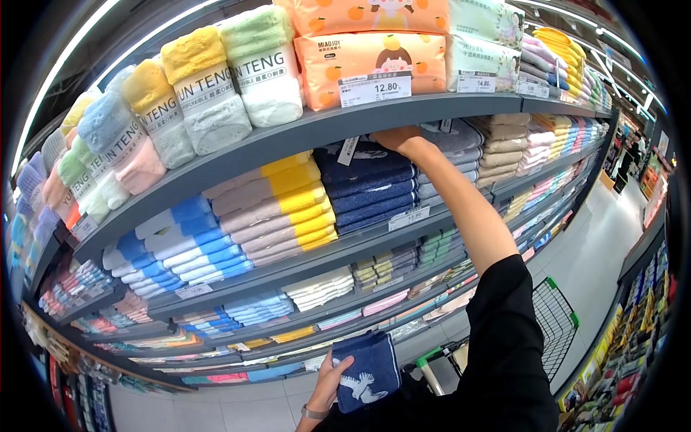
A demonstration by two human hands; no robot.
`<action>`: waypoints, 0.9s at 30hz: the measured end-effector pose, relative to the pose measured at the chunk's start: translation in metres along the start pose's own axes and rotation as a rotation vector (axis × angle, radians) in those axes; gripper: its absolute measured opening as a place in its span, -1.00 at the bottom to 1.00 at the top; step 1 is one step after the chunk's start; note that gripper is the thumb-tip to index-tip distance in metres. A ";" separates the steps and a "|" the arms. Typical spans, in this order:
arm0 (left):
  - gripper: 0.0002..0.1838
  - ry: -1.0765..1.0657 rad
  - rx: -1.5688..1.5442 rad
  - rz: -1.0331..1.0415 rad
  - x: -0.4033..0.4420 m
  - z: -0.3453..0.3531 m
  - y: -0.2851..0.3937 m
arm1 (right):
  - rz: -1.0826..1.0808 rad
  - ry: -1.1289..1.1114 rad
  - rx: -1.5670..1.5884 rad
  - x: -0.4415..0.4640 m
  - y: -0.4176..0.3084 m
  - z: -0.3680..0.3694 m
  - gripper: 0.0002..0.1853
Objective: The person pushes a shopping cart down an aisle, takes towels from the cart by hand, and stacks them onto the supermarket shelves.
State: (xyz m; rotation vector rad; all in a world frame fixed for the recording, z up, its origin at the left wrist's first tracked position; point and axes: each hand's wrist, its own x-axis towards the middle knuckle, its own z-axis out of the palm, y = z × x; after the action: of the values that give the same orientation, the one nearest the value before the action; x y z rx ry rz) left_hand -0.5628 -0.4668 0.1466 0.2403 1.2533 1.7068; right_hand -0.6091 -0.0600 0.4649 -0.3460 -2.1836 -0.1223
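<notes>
Low in the view, my left hand [332, 380] is closed around the edge of a folded navy towel [368, 378] with a white bird pattern. My right hand [400, 139] reaches up into the gap beneath the upper shelf. It is at the top of a stack of navy towels [366, 189], and its fingers are hidden there. A white tag [349, 151] hangs from the top of that stack. Grey towels [452, 155] lie stacked just to its right, and mauve-and-yellow towels [277, 209] to its left.
Above my right hand runs the upper shelf edge [288, 133], bearing rolled towels [263, 68] and orange packs [374, 65]. Lower shelves carry blue-and-white towels [191, 241] and other stacks. A shopping cart [558, 327] stands to my right in the aisle, with another display [626, 353] beyond.
</notes>
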 end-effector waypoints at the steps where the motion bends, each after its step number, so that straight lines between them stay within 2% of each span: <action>1: -0.42 0.003 0.001 -0.001 -0.001 -0.001 -0.001 | -0.026 0.073 -0.018 -0.001 0.002 0.007 -0.67; 4: -0.41 0.008 -0.003 0.006 0.001 -0.001 -0.002 | -0.134 0.158 0.016 -0.010 -0.002 0.007 -0.67; 7: -0.41 0.012 -0.004 0.008 -0.001 0.001 -0.001 | -0.113 -0.011 0.003 -0.018 -0.012 -0.006 -0.67; 10: -0.42 0.014 -0.002 0.013 0.000 0.001 -0.002 | -0.253 0.121 0.021 -0.028 -0.014 -0.005 -0.71; 16: -0.42 0.003 -0.003 0.005 0.005 -0.001 -0.006 | -0.367 -0.077 -0.069 -0.044 -0.019 -0.014 -0.41; 19: -0.43 0.011 0.011 -0.002 0.006 0.003 -0.004 | -0.422 -0.084 -0.135 -0.045 -0.024 -0.015 -0.38; 25: -0.42 0.024 0.016 0.017 0.008 0.003 -0.003 | -0.392 -0.185 -0.121 -0.048 -0.030 -0.029 -0.50; 27: -0.41 0.023 0.028 0.030 0.008 0.004 -0.002 | -0.389 -0.232 -0.114 -0.049 -0.031 -0.033 -0.44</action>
State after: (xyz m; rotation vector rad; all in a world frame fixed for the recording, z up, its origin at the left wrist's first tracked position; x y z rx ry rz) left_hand -0.5632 -0.4582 0.1441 0.2578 1.2975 1.7224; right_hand -0.5651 -0.1068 0.4461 0.0078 -2.4585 -0.4419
